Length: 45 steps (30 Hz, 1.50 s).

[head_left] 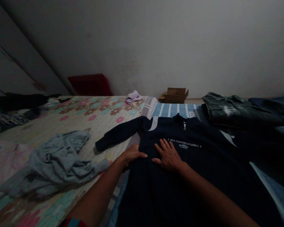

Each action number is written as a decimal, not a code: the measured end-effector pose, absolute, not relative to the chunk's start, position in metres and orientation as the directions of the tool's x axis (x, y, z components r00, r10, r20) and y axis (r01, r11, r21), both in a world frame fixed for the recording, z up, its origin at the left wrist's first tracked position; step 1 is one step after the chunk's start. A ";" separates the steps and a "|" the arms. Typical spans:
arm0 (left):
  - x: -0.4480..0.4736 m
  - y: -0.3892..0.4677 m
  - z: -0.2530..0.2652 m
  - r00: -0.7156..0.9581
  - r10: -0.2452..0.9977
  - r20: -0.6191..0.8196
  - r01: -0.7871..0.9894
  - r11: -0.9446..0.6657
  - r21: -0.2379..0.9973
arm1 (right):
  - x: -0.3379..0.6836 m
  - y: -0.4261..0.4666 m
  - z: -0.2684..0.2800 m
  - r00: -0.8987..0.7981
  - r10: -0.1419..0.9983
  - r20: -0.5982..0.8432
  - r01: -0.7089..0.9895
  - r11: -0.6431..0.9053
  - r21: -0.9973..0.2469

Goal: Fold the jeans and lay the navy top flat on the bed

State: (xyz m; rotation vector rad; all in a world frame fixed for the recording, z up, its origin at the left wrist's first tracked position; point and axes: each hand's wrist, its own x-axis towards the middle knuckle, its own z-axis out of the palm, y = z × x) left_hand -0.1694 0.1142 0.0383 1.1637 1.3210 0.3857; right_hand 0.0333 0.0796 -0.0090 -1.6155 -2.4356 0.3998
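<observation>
A dark navy zip-neck sweatshirt (191, 164) lies spread front side up, with pale shoulder panels and a line of light lettering on its chest. My right hand (168, 155) rests palm down on the chest, fingers spread, just left of the lettering. At the garment's left side edge, below the armpit, is my left hand (133, 154). Its thumb stretches over the dark cloth, apart from the forefinger; the other fingers are partly hidden. One sleeve (120, 132) reaches out to the left. On the right, the other sleeve blends into dark shadow.
A crumpled grey garment (61, 160) and a pink one (9, 157) lie left on the flowered sheet (101, 113). A small lilac cloth (133, 97) sits farther back. Folded dark clothes (236, 110) are stacked at right. An open cardboard box (176, 95) stands by the wall.
</observation>
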 end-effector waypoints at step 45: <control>-0.049 0.120 -0.012 0.586 0.808 -0.067 0.810 -0.580 0.089 | 0.152 0.015 -0.010 -0.183 0.980 -0.074 0.943 0.154 -0.295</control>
